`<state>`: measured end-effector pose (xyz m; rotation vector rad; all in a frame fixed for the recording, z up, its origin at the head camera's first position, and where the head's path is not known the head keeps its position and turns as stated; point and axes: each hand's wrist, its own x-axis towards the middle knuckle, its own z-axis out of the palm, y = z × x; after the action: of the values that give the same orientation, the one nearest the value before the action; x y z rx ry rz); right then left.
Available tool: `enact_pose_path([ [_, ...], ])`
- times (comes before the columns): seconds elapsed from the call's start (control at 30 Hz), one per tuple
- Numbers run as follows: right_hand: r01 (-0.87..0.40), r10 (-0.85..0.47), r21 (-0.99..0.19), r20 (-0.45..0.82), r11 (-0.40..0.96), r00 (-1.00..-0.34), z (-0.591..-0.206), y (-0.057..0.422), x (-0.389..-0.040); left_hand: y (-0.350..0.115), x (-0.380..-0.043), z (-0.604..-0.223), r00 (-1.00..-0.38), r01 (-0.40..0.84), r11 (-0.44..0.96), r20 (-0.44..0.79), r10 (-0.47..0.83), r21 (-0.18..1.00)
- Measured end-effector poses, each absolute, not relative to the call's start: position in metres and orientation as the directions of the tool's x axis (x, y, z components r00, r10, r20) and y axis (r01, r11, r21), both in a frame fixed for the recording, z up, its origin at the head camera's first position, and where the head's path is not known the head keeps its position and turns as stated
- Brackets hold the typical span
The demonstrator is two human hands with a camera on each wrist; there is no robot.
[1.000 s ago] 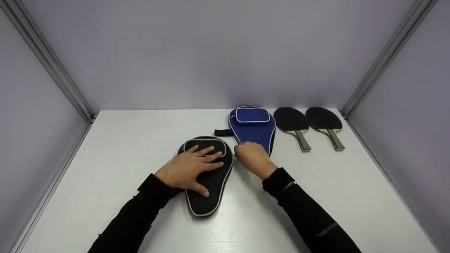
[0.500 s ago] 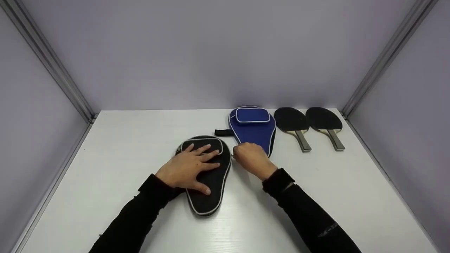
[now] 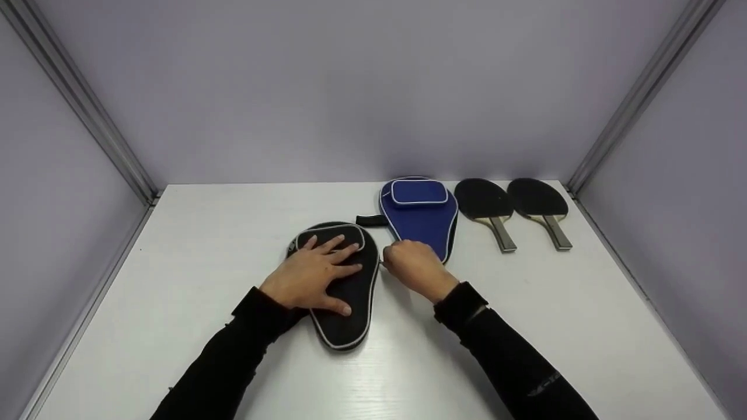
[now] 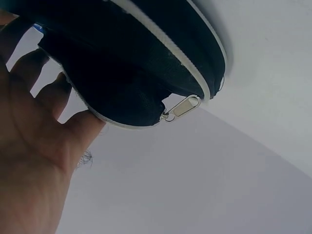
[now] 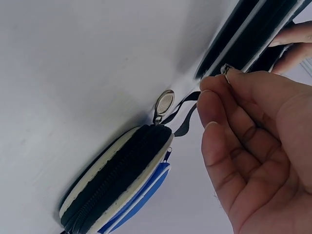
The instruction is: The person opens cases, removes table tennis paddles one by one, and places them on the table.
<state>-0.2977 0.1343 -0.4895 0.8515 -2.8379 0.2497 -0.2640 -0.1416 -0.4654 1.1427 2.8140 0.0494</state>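
Observation:
A black paddle case (image 3: 353, 291) with pale piping and a front pocket lies on the white table in the head view. My left hand (image 3: 309, 274) rests on it, fingers spread over the pocket. At the case's right edge, my right hand (image 3: 415, 267) pinches a metal zipper pull (image 5: 225, 69) between thumb and forefinger; the fingers hide most of it. In the left wrist view, another zipper pull (image 4: 187, 106) hangs on the black case, near the left fingers. Just beyond the right hand lies a blue paddle case (image 3: 421, 219), partly covered by that hand.
Two table tennis paddles (image 3: 483, 198) with black faces lie side by side at the back right. A black strap (image 3: 372, 221) sticks out left from the blue case. Pale walls (image 3: 362, 87) enclose the table (image 3: 222, 227) at the back and sides.
The black case has slid a little away and to the left, turning slightly under my left hand. My right hand has shifted slightly left and nearer, keeping to the case's edge.

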Motion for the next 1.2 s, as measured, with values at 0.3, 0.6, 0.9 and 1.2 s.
enact_pose_path([
  [0.3,-0.582,-0.557,-0.088,0.203,0.809,-0.805,-0.489,0.130,-0.293,-0.140,-0.266,-0.466,-0.749,0.653,0.753,-0.075,0.658,0.083],
  [0.6,-0.605,-0.577,-0.074,0.230,0.793,-0.784,-0.487,0.126,-0.286,-0.137,-0.270,-0.466,-0.779,0.616,0.783,-0.082,0.622,0.087],
  [0.9,-0.618,-0.596,-0.055,0.212,0.784,-0.774,-0.486,0.123,-0.283,-0.136,-0.275,-0.467,-0.798,0.593,0.802,-0.081,0.597,0.064],
  [1.2,-0.633,-0.616,-0.042,0.188,0.773,-0.765,-0.485,0.121,-0.279,-0.137,-0.283,-0.468,-0.822,0.560,0.827,-0.084,0.563,0.054],
])
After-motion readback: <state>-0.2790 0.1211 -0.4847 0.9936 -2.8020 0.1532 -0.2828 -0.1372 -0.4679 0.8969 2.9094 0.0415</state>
